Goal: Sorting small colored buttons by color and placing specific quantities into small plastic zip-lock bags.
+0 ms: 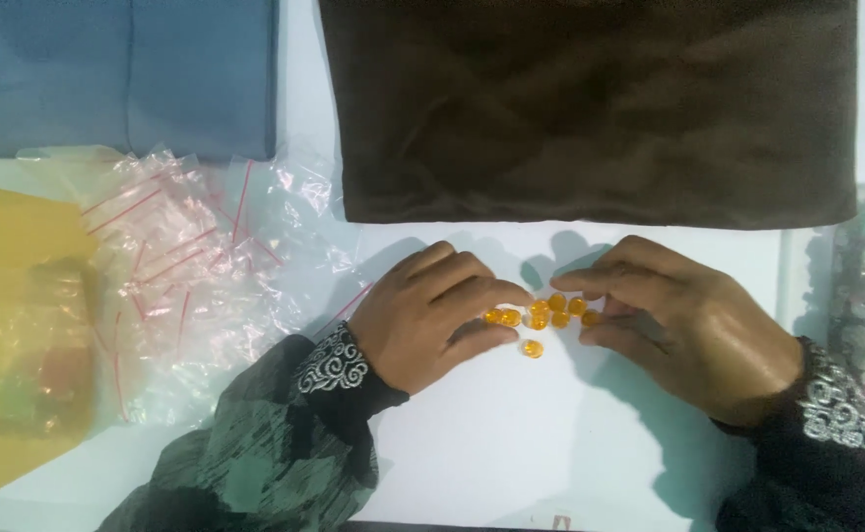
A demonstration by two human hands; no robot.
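Amber beads (541,315), strung out crosswise just below the brown cloth (590,108), are flanked equally by left hand (430,317) and right hand (683,330), fingertips narrowed on the cluster's ends.

White tabletop (511,433) bearing folded blue cloth (117,74), folded dark brown cloth (590,108), clear red-striped zip bags (196,266), translucent yellow plastic bag (14,335), and small orange glass beads (541,317).

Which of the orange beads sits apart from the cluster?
The lone orange bead just below the cluster, nearer the camera. The others bunch together between the left hand and right hand.
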